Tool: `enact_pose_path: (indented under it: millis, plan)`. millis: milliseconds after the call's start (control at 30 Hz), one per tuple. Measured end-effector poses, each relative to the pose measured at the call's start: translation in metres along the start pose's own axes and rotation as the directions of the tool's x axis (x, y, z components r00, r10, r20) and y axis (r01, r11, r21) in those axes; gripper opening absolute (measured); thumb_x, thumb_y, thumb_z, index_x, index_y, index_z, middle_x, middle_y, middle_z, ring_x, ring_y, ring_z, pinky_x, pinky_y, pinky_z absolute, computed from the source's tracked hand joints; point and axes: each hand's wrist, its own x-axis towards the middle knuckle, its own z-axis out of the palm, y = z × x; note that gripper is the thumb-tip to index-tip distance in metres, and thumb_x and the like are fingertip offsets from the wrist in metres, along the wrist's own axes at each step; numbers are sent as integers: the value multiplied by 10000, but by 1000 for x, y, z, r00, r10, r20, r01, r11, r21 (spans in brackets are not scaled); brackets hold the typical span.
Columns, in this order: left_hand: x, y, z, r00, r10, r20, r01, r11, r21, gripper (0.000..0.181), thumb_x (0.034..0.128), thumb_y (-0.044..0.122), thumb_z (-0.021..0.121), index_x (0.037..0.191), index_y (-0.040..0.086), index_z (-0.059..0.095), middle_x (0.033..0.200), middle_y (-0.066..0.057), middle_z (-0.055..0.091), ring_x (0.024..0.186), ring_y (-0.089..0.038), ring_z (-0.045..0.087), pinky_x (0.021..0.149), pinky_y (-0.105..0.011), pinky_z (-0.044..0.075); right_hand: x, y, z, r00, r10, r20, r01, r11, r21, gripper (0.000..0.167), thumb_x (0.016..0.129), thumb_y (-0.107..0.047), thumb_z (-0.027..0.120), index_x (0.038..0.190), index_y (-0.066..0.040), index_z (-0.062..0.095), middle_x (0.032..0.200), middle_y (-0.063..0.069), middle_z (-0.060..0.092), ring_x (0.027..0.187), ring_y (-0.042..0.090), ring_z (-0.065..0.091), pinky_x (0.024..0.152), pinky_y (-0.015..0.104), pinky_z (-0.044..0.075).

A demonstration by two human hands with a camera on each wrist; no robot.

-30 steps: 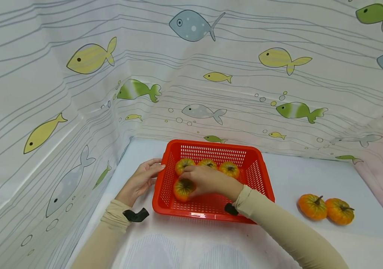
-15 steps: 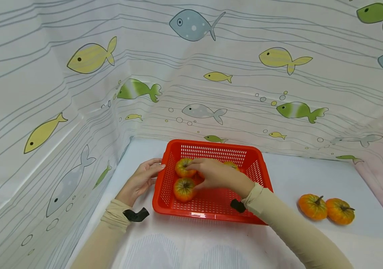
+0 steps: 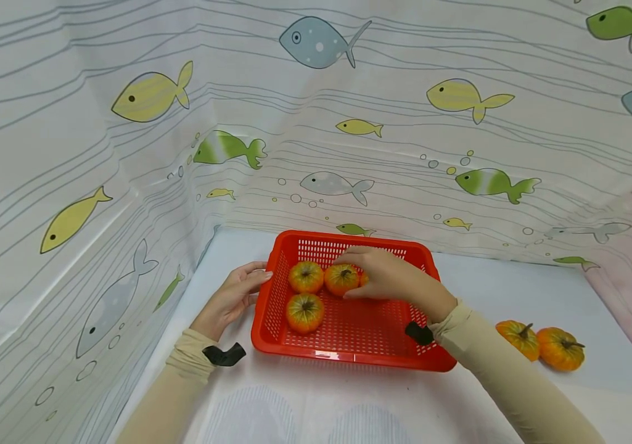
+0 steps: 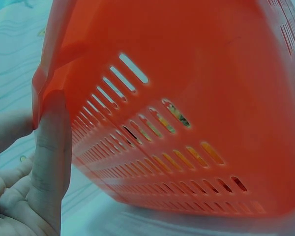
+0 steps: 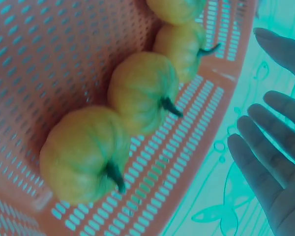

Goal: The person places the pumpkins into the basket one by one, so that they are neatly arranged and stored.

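Note:
Small orange-and-yellow pumpkins with dark stems lie in a red perforated plastic basket (image 3: 329,355). One pumpkin (image 3: 305,312) sits front left. Behind it a back-left pumpkin (image 3: 306,277) and a middle pumpkin (image 3: 341,280) stand in a row; my right hand mostly hides another at their right. My left hand (image 3: 230,300) pinches the basket's left rim, thumb and fingers on either side of it in the left wrist view. Over the basket's back right, my right hand (image 3: 385,274) is empty; the right wrist view shows its fingers (image 5: 258,169) spread and apart from the pumpkins.
Two more pumpkins touch each other on the table right of the basket: a nearer-left one (image 3: 517,340), partly behind my right sleeve, and a right one (image 3: 561,349). A fish-patterned curtain (image 3: 271,154) encloses the table at the back and sides.
My right hand has come away from the front-left pumpkin and moved right and slightly back across the basket, uncovering the middle one. The left hand and the basket have stayed put.

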Motion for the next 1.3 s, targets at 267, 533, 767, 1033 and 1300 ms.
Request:
enact_pose_path:
  millis: [267,533,767,1033,1300]
  plan:
    - [1,0,0,1000,-5,-2,5,1000,1,474,1051,158,606,1446,-20,414,1082,18,729,906,-120,749,775,-286,648,-23,16,-16,998,43,-43,-42,999,11,628,836,-351,874,1384,-142,649,1392,78,652,1280,283,632,1041,471,568]
    - [0,0,0,1000,-10,-17,11,1000,13,475,1047,169,616,1442,-10,422,1094,27,730,895,-115,749,772,-285,648,-45,31,-24,992,83,-95,-82,997,16,616,827,-317,884,1369,-129,660,1379,93,663,1297,317,617,1054,526,553]
    - [1,-1,0,1000,-12,-21,12,1000,20,493,1043,175,624,1451,-10,419,1104,29,727,895,-105,738,772,-272,645,-65,42,-30,981,158,-109,-158,987,9,656,821,-328,886,1390,-114,640,1430,136,629,1348,378,577,1049,575,542]
    - [2,-1,1,1000,-7,-24,8,1000,27,502,1042,179,626,1458,-15,420,1115,22,730,903,-110,738,782,-278,646,-92,58,-37,967,213,-141,-207,977,58,640,831,-291,880,1395,-129,625,1454,158,599,1280,397,604,890,496,633]
    - [2,-1,1,1000,-11,-27,12,1000,27,503,1041,179,628,1456,-13,418,1109,36,729,914,-108,735,783,-279,646,-118,71,-41,949,268,-166,-253,962,107,652,817,-281,895,1390,-129,625,1377,155,638,1134,386,652,700,364,657]
